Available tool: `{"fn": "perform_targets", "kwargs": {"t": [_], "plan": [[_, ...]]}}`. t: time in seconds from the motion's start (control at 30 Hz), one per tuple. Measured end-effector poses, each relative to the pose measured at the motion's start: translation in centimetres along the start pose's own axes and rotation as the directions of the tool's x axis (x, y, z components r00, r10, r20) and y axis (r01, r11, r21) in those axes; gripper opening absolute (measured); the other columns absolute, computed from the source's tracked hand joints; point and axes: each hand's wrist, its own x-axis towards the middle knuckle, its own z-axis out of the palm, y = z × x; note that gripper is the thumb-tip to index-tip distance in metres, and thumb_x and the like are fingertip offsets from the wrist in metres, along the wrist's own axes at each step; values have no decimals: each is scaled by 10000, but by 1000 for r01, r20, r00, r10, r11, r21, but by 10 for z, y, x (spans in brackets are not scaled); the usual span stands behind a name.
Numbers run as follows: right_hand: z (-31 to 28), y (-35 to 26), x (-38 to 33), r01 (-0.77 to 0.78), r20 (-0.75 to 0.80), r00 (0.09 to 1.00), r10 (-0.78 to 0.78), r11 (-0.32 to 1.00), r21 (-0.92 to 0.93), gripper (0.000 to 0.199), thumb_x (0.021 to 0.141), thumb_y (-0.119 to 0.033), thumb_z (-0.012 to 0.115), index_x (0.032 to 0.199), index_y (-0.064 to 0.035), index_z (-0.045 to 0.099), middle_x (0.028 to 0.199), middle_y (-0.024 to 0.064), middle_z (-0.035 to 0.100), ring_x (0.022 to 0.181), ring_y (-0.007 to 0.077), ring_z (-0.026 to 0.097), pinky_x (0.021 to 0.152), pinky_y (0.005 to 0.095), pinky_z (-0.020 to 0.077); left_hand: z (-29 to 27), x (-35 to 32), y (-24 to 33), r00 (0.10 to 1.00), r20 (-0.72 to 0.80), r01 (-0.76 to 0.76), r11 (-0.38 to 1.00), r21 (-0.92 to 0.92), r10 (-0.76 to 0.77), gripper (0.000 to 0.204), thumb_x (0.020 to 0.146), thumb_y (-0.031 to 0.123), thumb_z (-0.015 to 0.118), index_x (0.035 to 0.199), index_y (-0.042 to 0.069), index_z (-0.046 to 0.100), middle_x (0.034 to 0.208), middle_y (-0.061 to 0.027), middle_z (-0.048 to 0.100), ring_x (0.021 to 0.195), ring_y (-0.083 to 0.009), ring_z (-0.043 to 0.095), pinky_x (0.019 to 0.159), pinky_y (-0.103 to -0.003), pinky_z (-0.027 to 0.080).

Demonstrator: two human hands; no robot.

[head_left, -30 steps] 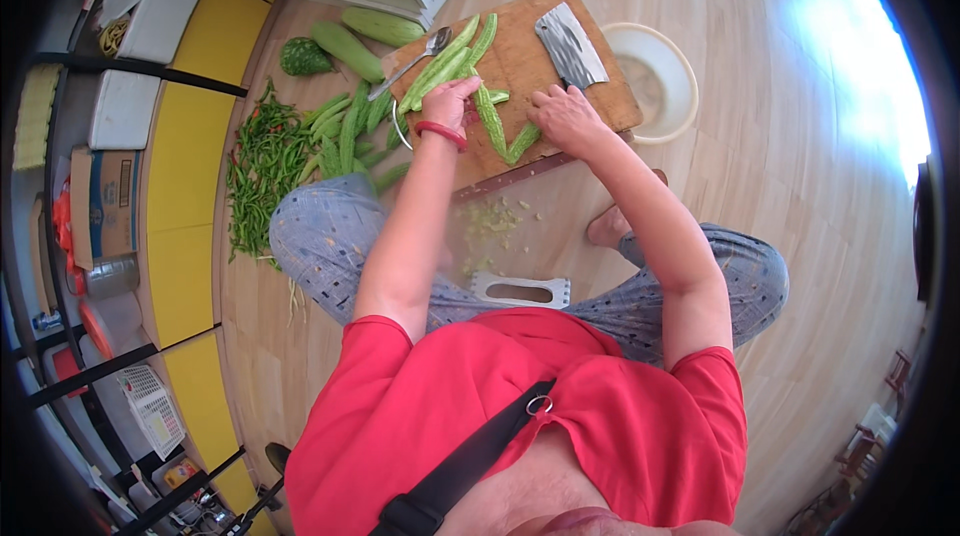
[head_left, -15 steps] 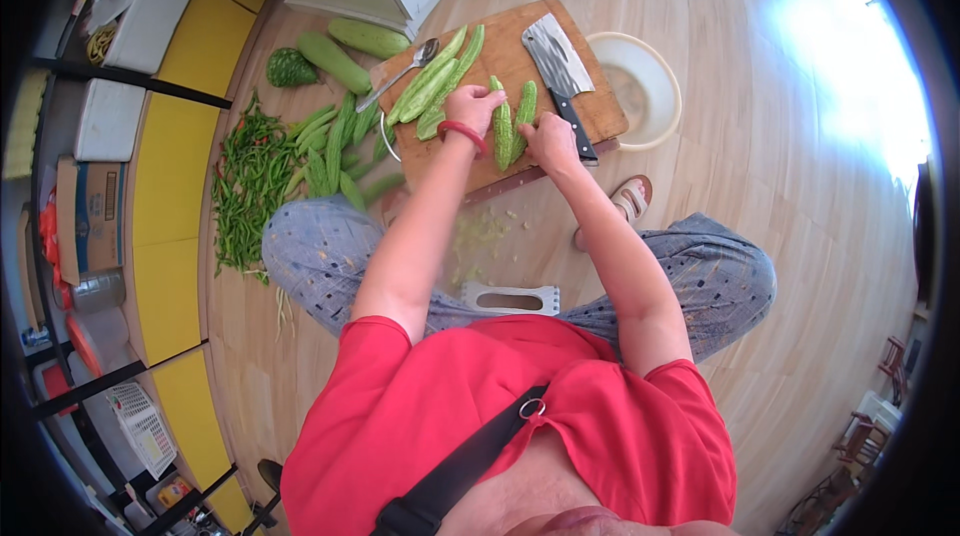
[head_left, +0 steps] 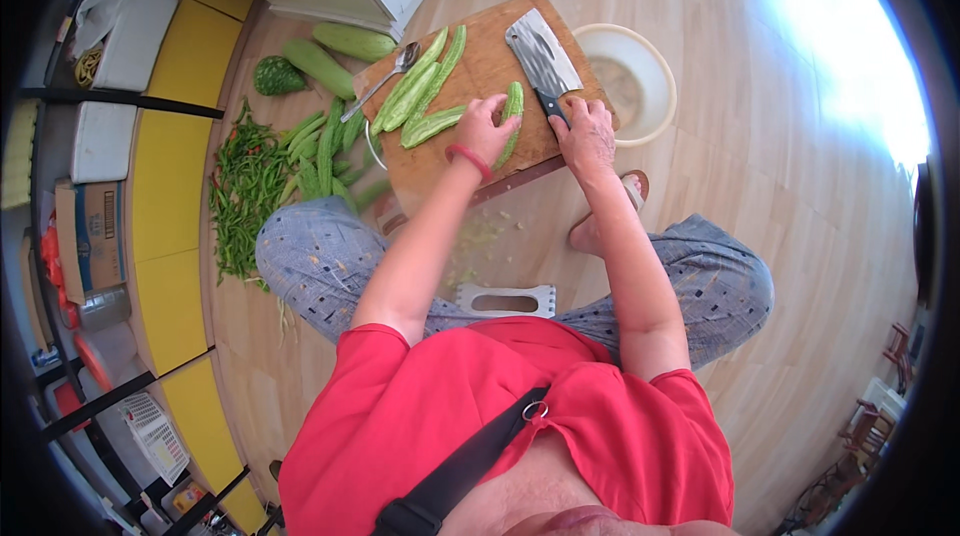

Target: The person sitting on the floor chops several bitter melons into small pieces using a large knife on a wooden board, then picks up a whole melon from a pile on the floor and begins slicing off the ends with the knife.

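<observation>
A wooden cutting board point(head_left: 480, 61) lies in front of me with bitter melons on it. My left hand point(head_left: 482, 131), a red bangle at its wrist, holds a bumpy green bitter melon piece point(head_left: 513, 108) near the board's front edge; part of the piece is hidden by the hand. At the right, my right hand point(head_left: 587, 139) closes over the black handle of a cleaver point(head_left: 548, 51), whose wide blade lies flat on the board, pointing away. Several split bitter melon pieces point(head_left: 412, 86) rest on the left half, beside a metal spoon point(head_left: 402, 60).
Behind the board's right side stands a pale plastic basin point(head_left: 650, 86). On the floor at left lie green chillies point(head_left: 245, 176), whole bitter melons point(head_left: 326, 151) and larger gourds point(head_left: 320, 68). A small white stool point(head_left: 506, 300) is between my legs. Yellow-fronted shelving point(head_left: 165, 236) lines the left.
My right hand has left the bitter melon pieces and moved right onto the cleaver's handle. My left hand has shifted onto the right-hand piece.
</observation>
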Motion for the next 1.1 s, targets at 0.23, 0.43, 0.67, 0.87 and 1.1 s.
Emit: {"fn": "perform_targets", "kwargs": {"t": [0.23, 0.43, 0.67, 0.87, 1.1], "plan": [[2, -8, 21, 16, 346, 938, 6, 998, -62, 525, 764, -213, 583, 1216, -16, 403, 1024, 232, 536, 950, 369, 541, 808, 428, 444, 7, -6, 0, 981, 191, -43, 997, 70, 28, 448, 743, 201, 646, 1154, 50, 555, 1088, -160, 519, 974, -294, 539, 861, -355, 436], [-6, -8, 29, 61, 461, 888, 7, 989, -133, 586, 740, -206, 529, 1229, 67, 353, 1008, 288, 556, 950, 401, 557, 856, 418, 433, 8, 0, -12, 897, 209, -427, 886, 179, 390, 518, 736, 149, 654, 1184, -55, 494, 1310, -184, 370, 1137, -294, 465, 957, -336, 382], [-30, -16, 13, -144, 356, 927, 120, 989, 41, 490, 800, -245, 491, 1191, 33, 391, 930, 279, 585, 881, 410, 569, 809, 455, 436, -13, 11, 2, 867, 430, -372, 901, 222, 251, 607, 740, 261, 656, 1229, -30, 445, 1334, -154, 352, 1179, -323, 407, 969, -374, 372], [-51, -22, -40, -1, 386, 922, 19, 999, -45, 291, 840, -182, 495, 1055, 7, 440, 847, 266, 592, 782, 417, 581, 695, 486, 452, -17, 5, 4, 860, 401, -445, 850, 282, 317, 619, 748, 329, 630, 1245, 8, 450, 1326, -139, 370, 1185, -301, 384, 997, -383, 328], [-48, -25, -51, 91, 443, 896, -24, 987, -131, 195, 831, -142, 449, 954, 9, 438, 790, 260, 591, 729, 415, 585, 661, 489, 461, -1, 4, -16, 853, 288, -508, 819, 266, 436, 647, 729, 416, 632, 1204, 4, 477, 1291, -166, 391, 1181, -309, 386, 998, -399, 314]]}}
